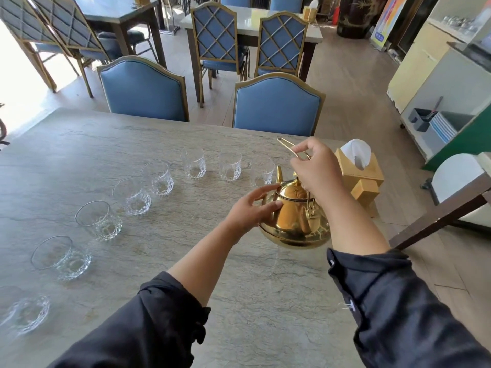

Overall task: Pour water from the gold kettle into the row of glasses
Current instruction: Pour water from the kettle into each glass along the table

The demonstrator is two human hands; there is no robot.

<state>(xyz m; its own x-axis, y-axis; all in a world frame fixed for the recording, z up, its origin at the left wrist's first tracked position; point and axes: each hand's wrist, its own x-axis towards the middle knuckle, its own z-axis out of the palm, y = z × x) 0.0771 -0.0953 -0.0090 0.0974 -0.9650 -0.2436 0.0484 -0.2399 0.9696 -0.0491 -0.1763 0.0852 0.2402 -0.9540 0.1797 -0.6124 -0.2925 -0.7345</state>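
A shiny gold kettle (pixel 295 216) is at the right side of the grey stone table (pixel 164 139), its spout pointing away from me. My right hand (pixel 317 171) grips its thin wire handle from above. My left hand (pixel 252 208) rests flat against the kettle's left side, fingers spread. Several clear cut-glass tumblers stand in a curved row from the near left (pixel 26 312) past the middle (pixel 131 196) to the far right glass (pixel 261 172), which stands just behind the spout. All look empty.
A wooden tissue box (pixel 358 171) stands at the table's right edge, just right of the kettle. Two blue padded chairs (pixel 143 88) (pixel 276 104) face the far edge. More tables and chairs stand behind. A counter (pixel 451 83) is at the right.
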